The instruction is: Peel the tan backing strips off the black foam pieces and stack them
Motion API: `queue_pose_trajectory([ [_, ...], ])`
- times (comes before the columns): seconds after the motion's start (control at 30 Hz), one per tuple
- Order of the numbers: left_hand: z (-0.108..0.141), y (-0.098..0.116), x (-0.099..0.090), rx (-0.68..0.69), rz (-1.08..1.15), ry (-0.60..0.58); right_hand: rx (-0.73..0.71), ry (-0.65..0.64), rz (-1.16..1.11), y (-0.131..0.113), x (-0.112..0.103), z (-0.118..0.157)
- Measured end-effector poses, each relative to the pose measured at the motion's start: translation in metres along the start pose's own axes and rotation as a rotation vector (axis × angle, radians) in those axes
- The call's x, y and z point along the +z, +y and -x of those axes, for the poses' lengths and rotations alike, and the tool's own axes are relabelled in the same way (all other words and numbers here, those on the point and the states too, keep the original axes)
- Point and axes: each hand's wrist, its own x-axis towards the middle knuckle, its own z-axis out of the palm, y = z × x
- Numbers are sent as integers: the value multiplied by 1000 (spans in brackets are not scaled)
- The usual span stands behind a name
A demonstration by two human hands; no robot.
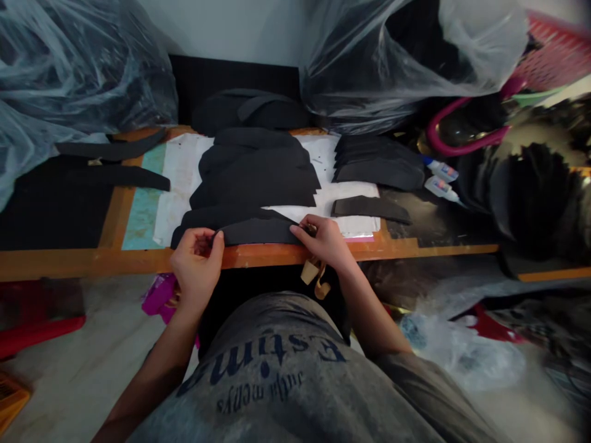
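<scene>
A curved black foam strip (258, 231) lies along the table's front edge, stretched between my two hands. My left hand (198, 255) pinches its left end between thumb and fingers. At the other end, my right hand (323, 237) closes thumb and fingertips on the strip's tip. Beyond the strip, overlapping black foam pieces (258, 172) form a pile on white paper (178, 197). To the right lie a stack of similar pieces (378, 166) and a single loose strip (369, 208).
Clear plastic bags (87, 67) stand at the back left, and another bag (360, 67) at the back right. Two small glue bottles (442, 178) lie right of the stack. Farther right are a magenta handle (434, 132), a pink basket (558, 52) and more black pieces (530, 197).
</scene>
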Motion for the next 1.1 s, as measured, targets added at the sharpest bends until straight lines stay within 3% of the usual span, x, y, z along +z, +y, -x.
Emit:
queue_pose_trajectory([
  [0.43, 2, -8, 2, 18, -70, 6, 34, -15, 200, -6, 2, -4],
  [0.73, 5, -9, 2, 162, -333, -23, 112, 10, 666, -9, -7, -1],
  [0.83, 5, -3, 0, 153, -404, -44, 100, -23, 582, 0, -19, -1],
  [1.0, -2, -4, -7, 117, -462, -72, -55, -82, 180, 14, -23, 11],
  [1.1, -3, -9, -9, 225, -461, -39, -90, -54, 82, 18, -19, 18],
])
